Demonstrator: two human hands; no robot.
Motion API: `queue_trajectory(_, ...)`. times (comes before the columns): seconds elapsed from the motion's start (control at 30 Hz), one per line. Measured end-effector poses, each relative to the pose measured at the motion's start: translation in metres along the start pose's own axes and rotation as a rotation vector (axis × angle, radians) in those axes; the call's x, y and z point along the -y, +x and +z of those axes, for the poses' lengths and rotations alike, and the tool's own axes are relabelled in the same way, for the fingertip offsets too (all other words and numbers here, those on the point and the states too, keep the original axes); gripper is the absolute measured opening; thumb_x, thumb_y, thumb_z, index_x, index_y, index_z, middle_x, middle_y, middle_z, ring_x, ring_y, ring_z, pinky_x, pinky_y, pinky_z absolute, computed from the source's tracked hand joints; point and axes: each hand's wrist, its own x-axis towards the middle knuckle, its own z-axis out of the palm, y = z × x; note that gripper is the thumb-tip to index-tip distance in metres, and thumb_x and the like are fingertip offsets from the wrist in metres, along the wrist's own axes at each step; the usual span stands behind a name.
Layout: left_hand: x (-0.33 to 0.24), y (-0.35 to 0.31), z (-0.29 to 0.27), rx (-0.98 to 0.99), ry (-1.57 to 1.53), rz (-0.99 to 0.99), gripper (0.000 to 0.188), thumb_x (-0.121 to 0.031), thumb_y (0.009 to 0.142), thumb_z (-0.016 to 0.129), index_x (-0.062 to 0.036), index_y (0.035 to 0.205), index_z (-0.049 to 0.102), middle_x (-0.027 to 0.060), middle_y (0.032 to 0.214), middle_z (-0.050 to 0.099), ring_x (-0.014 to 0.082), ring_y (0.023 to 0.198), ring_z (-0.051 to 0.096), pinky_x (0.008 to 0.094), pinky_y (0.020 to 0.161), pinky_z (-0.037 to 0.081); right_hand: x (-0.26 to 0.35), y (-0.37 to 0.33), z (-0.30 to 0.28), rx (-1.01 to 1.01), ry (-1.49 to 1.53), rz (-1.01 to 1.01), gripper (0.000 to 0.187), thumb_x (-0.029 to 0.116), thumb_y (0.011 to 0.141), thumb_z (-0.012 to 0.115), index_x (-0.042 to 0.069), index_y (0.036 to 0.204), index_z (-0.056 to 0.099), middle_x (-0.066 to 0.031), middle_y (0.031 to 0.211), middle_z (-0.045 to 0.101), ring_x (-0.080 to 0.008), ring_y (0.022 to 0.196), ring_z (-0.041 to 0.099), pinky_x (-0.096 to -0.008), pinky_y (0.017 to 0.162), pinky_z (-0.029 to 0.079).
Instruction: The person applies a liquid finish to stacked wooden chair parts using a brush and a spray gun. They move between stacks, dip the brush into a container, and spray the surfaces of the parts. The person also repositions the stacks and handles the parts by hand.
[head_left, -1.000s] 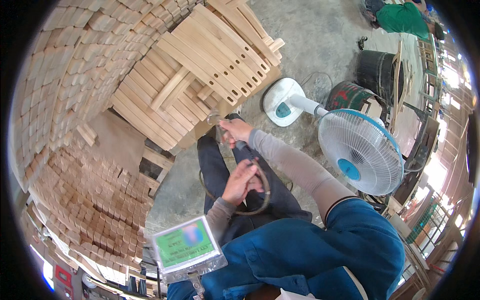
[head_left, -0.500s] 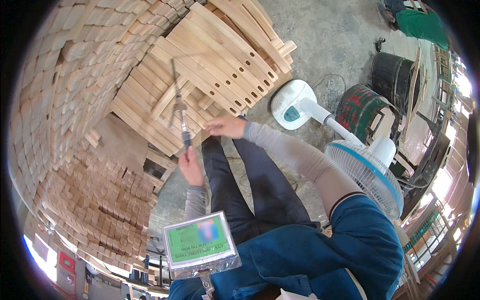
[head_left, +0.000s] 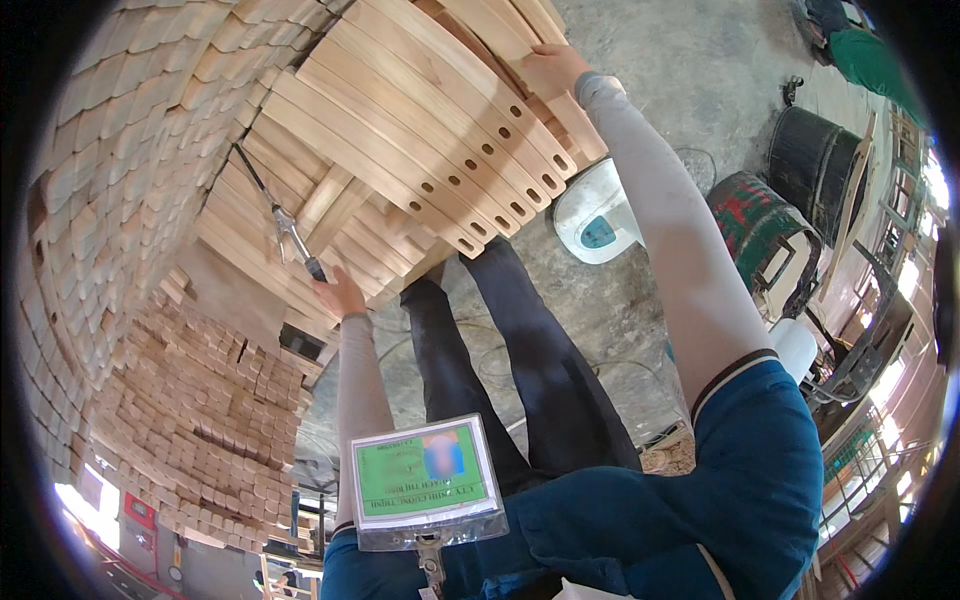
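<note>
My left hand [head_left: 342,294] is closed on the dark rear end of an air blow gun [head_left: 287,226]. The gun has a silver body, a lever and a long thin dark nozzle slanting up and left over the wood. My right hand [head_left: 556,70] reaches far out, its fingers closed over the edge of a wooden slat [head_left: 500,32] at the top right of the pile. Between my hands lie flat wooden slats [head_left: 400,130] side by side, with oblong holes near their near ends. Crosswise sticks [head_left: 325,205] rest on the slats below, beside the gun.
Tall stacks of wood pieces [head_left: 150,130] rise on the left, with another stack [head_left: 190,400] at the lower left. Right of the pile stand a white fan base [head_left: 603,215] and metal drums [head_left: 765,235]. A person in green [head_left: 875,65] is at the far upper right.
My right hand has moved from the near edge of the pile up and right onto a slat. My left hand has shifted left and slightly up with the air blow gun.
</note>
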Motion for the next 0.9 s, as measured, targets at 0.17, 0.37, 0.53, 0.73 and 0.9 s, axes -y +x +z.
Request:
queue_trajectory(0.17, -0.074, -0.023, 0.033, -0.035, -0.226, 0.231, 0.051, -0.032, 0.086, 0.046, 0.0086, 0.117, 0.038, 0.0240, 0.114, 0.045, 0.0350, 0.104, 0.045, 0.0417, 0.091, 0.035, -0.015, -0.012, 0.037, -0.297, -0.220, -0.295, 0.041, 0.035, 0.074, 0.064, 0.001, 0.098, 0.060, -0.0103, 0.086, 0.060, -0.0186, 0.079, 0.057, -0.0293, 0.072, 0.045)
queue_trajectory(0.37, -0.142, 0.003, 0.077, 0.554, -1.396, -0.550, 0.059, -0.049, 0.089, 0.031, -0.0049, 0.127, 0.032, 0.0099, 0.129, 0.036, 0.0264, 0.117, 0.037, 0.0359, 0.097, 0.031, -0.021, 0.010, 0.023, -0.008, 0.317, -0.055, 0.043, 0.044, 0.081, 0.053, 0.006, 0.100, 0.060, -0.0093, 0.088, 0.060, -0.0159, 0.079, 0.057, -0.0306, 0.071, 0.045)
queue_trajectory(0.53, -0.145, 0.020, 0.100, 0.680, -1.521, -0.595, 0.056, -0.049, 0.087, 0.033, -0.0110, 0.128, 0.032, 0.0060, 0.130, 0.037, 0.0258, 0.116, 0.038, 0.0379, 0.097, 0.033, -0.017, 0.035, 0.039, -0.107, 0.102, -0.144, 0.059, 0.057, 0.080, 0.043, 0.006, 0.106, 0.057, -0.0070, 0.088, 0.060, -0.0190, 0.081, 0.057, -0.0317, 0.072, 0.044)
queue_trajectory(0.73, -0.132, 0.012, 0.097, 0.790, -1.502, -0.619, 0.060, -0.052, 0.086, 0.032, -0.0122, 0.131, 0.029, 0.0064, 0.133, 0.033, 0.0269, 0.119, 0.035, 0.0406, 0.098, 0.031, -0.021, 0.027, 0.043, 0.102, 0.256, 0.130, 0.076, 0.065, 0.078, 0.036, 0.009, 0.129, 0.034, -0.0109, 0.121, 0.045, -0.0225, 0.112, 0.042, -0.0337, 0.091, 0.035)
queue_trajectory(0.9, -0.118, 0.002, 0.066, 0.849, -1.610, -0.351, 0.075, -0.065, 0.081, 0.027, -0.0157, 0.136, 0.018, 0.0060, 0.138, 0.024, 0.0264, 0.124, 0.028, 0.0398, 0.103, 0.025, -0.034, -0.025, 0.056, 0.278, 0.785, 0.120, 0.079, 0.064, 0.078, 0.040, 0.010, 0.133, 0.027, -0.0085, 0.134, 0.034, -0.0218, 0.124, 0.031, -0.0326, 0.102, 0.024)
